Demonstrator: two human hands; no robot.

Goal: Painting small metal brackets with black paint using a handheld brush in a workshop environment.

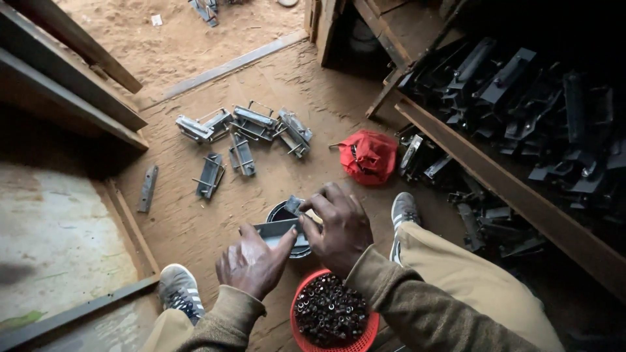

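My left hand grips one end of a flat grey metal latch piece, thumb pressed on its top. My right hand pinches the other end, where a small grey part sticks up. Both hands hold it over a round black tin standing on the wooden floor. Just below my wrists sits a red plastic basket full of small dark nuts.
Several finished grey latches lie on the floor ahead, with one loose strip to the left. A red cloth bag lies to the right. Stacked black metal parts fill the shelf at right. My shoes rest on the floor.
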